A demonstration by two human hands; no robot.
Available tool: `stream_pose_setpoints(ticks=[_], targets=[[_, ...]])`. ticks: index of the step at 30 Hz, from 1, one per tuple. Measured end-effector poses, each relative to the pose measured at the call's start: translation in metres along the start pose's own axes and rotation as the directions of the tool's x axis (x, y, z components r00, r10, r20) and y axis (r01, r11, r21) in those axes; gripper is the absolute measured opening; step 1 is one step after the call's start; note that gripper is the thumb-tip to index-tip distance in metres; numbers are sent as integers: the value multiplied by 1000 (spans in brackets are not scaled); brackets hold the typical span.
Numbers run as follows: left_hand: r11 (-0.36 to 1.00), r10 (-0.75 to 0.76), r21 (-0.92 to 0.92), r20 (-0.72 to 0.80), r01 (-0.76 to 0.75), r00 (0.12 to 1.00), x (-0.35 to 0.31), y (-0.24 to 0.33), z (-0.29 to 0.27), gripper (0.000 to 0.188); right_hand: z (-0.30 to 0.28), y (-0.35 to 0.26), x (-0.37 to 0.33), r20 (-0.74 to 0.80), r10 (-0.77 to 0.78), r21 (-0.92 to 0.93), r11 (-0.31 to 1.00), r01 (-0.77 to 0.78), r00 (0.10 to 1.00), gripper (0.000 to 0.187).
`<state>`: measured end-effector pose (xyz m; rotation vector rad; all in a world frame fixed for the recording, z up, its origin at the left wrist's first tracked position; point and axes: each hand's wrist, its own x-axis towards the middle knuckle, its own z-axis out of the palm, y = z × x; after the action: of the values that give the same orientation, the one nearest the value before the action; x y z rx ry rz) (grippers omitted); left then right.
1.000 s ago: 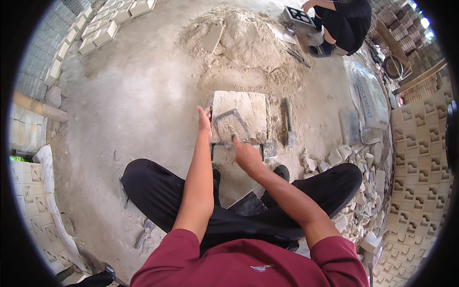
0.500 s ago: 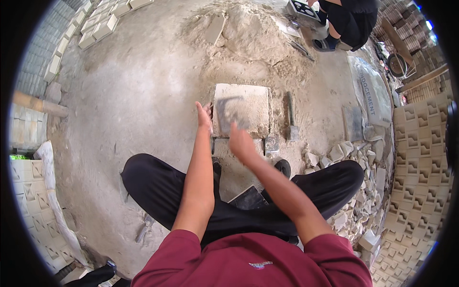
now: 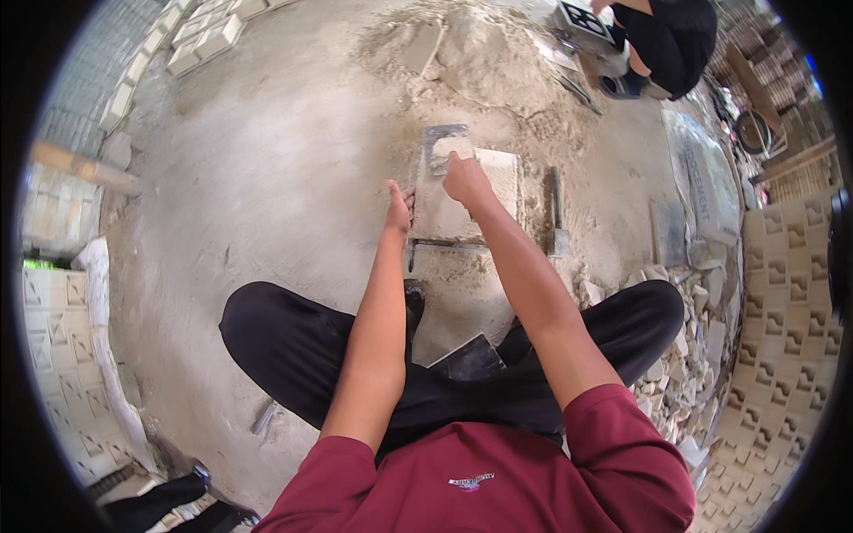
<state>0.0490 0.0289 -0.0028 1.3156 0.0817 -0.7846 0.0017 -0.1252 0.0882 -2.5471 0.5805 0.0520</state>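
Observation:
A square mould (image 3: 435,240) filled level with pale, sandy mix (image 3: 498,169) lies on the floor in front of my feet. My right hand (image 3: 468,185) is closed round a flat rectangular trowel (image 3: 434,135), whose grey blade reaches over the mould's far edge. Some pale mix clings to the blade; the handle is mostly hidden by my fingers. At the mould's left side, my left hand (image 3: 399,210) is upright, thumb raised and apart from the fingers, with its palm side toward the mould. My right forearm covers the mould's near right corner.
A hammer (image 3: 557,213) lies right of the mould. Beyond rises a sand heap (image 3: 484,62). Broken pale chunks (image 3: 662,373) are piled near my right knee, a cement sack (image 3: 711,182) farther right. Another person crouches at the far right (image 3: 671,44); a dark plate (image 3: 468,360) lies between my feet.
My right hand has pushed the trowel from the mould's middle to its far edge. My left hand stays beside the mould's left side. The whole view has shifted slightly.

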Motion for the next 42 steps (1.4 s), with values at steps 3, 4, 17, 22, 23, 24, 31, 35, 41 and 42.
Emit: stream_pose_setpoints(ticks=[3, 4, 17, 22, 23, 24, 31, 35, 41, 42], targets=[[994, -106, 18, -16, 106, 994, -4, 5, 4, 100, 18, 8, -26, -140, -45, 4, 999, 46, 989, 25], [995, -96, 8, -31, 96, 995, -2, 7, -4, 100, 27, -1, -46, -15, -37, 4, 999, 37, 999, 28], [989, 30, 147, -163, -6, 986, 55, -28, -54, 93, 5, -23, -24, -17, -61, -46, 997, 60, 998, 35], [996, 25, 84, -62, -20, 998, 53, -45, 10, 93, 8, 27, -49, 30, 7, -62, 998, -6, 1000, 36], [999, 19, 46, -74, -16, 997, 58, -48, 0, 93, 21, 28, -72, 69, -41, -75, 996, 47, 997, 40], [1000, 11, 12, -98, -10, 995, 63, -53, -19, 93, 29, 21, -100, 120, -84, -90, 991, 95, 989, 42], [997, -45, 55, -97, 50, 994, 57, -51, 0, 94, -25, 77, -80, 61, 114, -160, 982, -103, 992, 35], [987, 32, 159, -116, -13, 993, 44, -34, 21, 97, -31, 91, -42, -128, 194, -95, 974, -207, 973, 32], [979, -31, -202, -27, 25, 999, 42, -31, -9, 97, 16, 27, -114, 206, -31, -76, 996, 47, 978, 38], [953, -111, -288, -58, 90, 992, 37, -29, 2, 95, 13, 28, -121, 253, -73, -102, 990, 101, 965, 39]])
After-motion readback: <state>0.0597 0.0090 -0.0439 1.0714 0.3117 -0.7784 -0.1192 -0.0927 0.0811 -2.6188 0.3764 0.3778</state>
